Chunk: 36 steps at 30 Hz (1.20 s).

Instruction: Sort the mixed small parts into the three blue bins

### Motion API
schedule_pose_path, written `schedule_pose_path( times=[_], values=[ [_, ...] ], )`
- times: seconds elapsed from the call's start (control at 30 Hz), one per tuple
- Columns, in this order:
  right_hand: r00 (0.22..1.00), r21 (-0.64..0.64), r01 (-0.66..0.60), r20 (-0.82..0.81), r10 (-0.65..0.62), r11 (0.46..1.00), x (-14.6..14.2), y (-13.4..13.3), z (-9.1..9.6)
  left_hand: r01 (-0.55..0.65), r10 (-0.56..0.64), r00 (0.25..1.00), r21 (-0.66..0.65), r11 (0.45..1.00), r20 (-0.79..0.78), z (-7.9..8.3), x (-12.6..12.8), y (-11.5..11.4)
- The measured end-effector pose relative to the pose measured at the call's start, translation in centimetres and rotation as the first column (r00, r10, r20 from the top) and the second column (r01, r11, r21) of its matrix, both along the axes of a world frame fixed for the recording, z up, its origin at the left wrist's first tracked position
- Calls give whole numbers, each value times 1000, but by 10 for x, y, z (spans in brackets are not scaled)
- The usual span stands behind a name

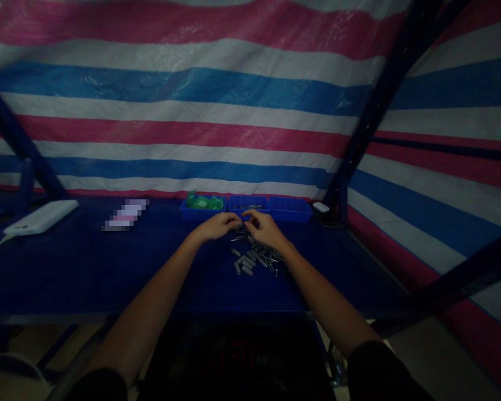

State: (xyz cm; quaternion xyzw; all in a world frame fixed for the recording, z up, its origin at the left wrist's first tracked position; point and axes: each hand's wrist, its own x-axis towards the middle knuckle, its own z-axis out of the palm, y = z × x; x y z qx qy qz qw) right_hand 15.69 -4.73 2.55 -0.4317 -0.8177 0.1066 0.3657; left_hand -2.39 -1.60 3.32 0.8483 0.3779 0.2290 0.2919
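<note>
My left hand and my right hand are close together over the blue table, their fingers curled inward and nearly meeting. Both look pinched; anything between the fingertips is too small and dark to make out. Beneath and in front of my right hand lies a loose pile of small metal parts: short grey cylinders and thin metal pins. Just beyond my hands is a blue bin with small metal pieces in it.
Left of that bin, another blue bin holds green plastic packets; a third blue bin is on the right. A white earbud case, a white power bank with a cable and a pixelated object lie around. Blue posts and striped sheeting enclose the table.
</note>
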Motion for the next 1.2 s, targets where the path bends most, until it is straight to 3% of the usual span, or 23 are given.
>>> schedule_pose_path(
  times=[0.1,0.2,0.37,0.53,0.7,0.8,1.0,1.1,1.2],
  values=[
    [999,38,-34,27,33,999,-5,-3,0,-41,68,978,-140,989,196,-1,1,-2],
    [998,35,-34,46,33,999,-8,-5,0,-24,91,956,-233,972,281,0,3,-6],
    [999,15,25,24,-25,1000,-4,0,1,-38,100,950,-207,978,295,5,4,-8],
    [996,15,85,-37,-84,996,0,6,-1,-27,15,968,44,999,252,6,7,-9],
    [995,7,81,-56,-80,997,-4,4,-1,-121,90,967,120,985,240,6,10,-9],
    [994,53,111,-1,-111,992,-6,-1,1,-174,146,960,98,980,240,5,10,-5],
    [972,194,94,196,-132,977,-6,-10,7,-102,120,973,-98,990,198,5,8,-1],
    [976,258,122,142,-162,958,-3,-11,12,-33,43,996,-131,991,79,12,-5,-7],
    [955,342,272,16,-295,899,3,-4,19,64,-84,987,-141,988,-140,17,-23,-17]
  ],
)
